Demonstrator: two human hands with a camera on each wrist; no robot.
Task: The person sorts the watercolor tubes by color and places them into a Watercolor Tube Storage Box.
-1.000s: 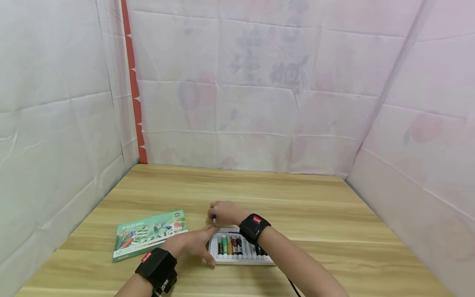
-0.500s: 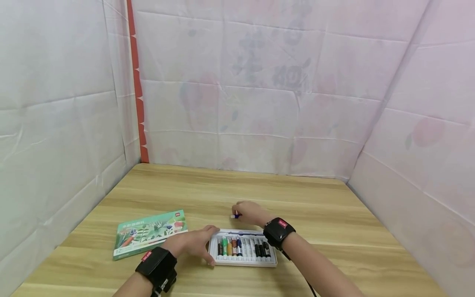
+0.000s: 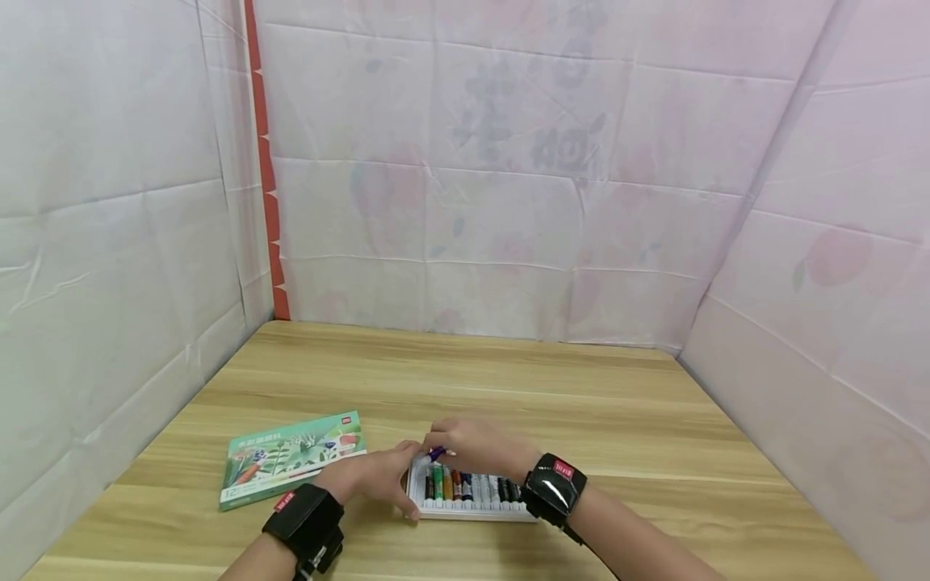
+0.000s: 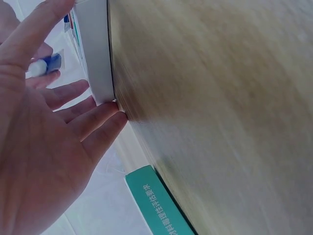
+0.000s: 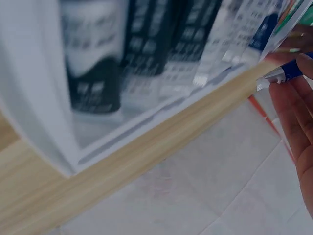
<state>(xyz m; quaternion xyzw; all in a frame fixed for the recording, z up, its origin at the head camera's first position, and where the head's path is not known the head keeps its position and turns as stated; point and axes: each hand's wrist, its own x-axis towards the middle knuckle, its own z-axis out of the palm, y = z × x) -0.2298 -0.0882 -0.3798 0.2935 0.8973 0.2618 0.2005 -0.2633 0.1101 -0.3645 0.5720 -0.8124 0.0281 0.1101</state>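
A white tray (image 3: 483, 516) with a row of paint tubes (image 3: 457, 487) lies on the table in front of me. My left hand (image 3: 372, 476) spans the tray's left end, thumb at the near corner and extended fingers at the far corner. In the left wrist view the fingertips (image 4: 117, 110) touch the tray's end. My right hand (image 3: 483, 445) is over the tray's far left part, pinching a dark blue paint tube (image 3: 437, 453) with a white cap. The right wrist view shows this tube (image 5: 292, 70) between thumb and fingers. The right hand hides part of the tray's back.
A green illustrated paint box (image 3: 294, 456) lies flat left of the tray, behind my left hand. The wooden table (image 3: 465, 367) extends behind and to the right. White cloth walls (image 3: 501, 210) stand around it on three sides.
My right hand first moved right behind the tray with the blue paint tube, then came back left and nearer, over the tray. The left hand has stayed at the tray's end.
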